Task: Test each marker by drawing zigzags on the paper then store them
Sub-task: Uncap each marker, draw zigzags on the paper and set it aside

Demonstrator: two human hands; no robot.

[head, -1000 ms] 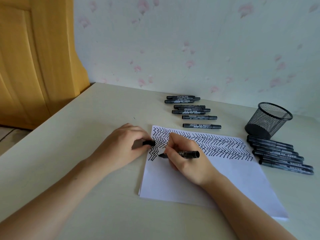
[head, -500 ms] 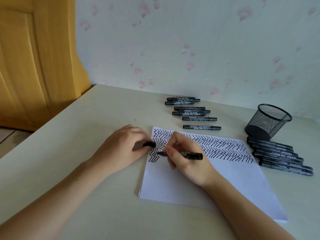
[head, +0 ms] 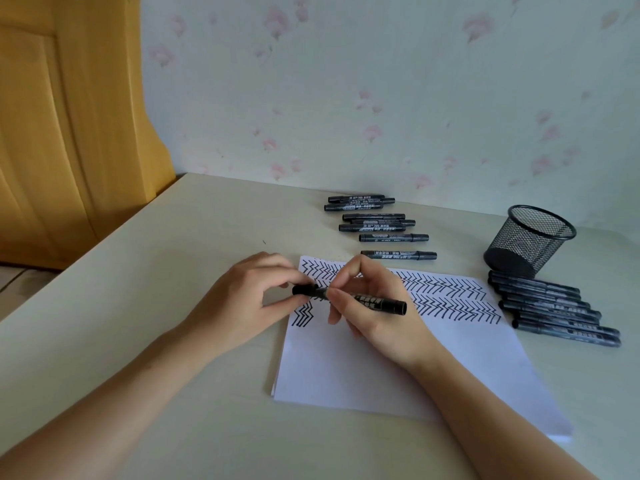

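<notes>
My right hand (head: 374, 306) grips a black marker (head: 375, 302) just above the white paper (head: 398, 362), which carries rows of black zigzags across its top. My left hand (head: 242, 299) pinches the marker's black cap (head: 304, 289), and the cap meets the marker's tip end; whether it is fully seated is hidden by my fingers. A short zigzag column sits at the paper's left edge, below the cap.
Several black markers (head: 381, 223) lie in a loose column behind the paper. Another row of several markers (head: 554, 310) lies to its right. A black mesh pen cup (head: 530, 240) stands at the back right. A yellow wooden door (head: 69, 116) is at left.
My right hand lifted the marker off the paper and turned it level. The cap in my left hand and the marker's tip have come together.
</notes>
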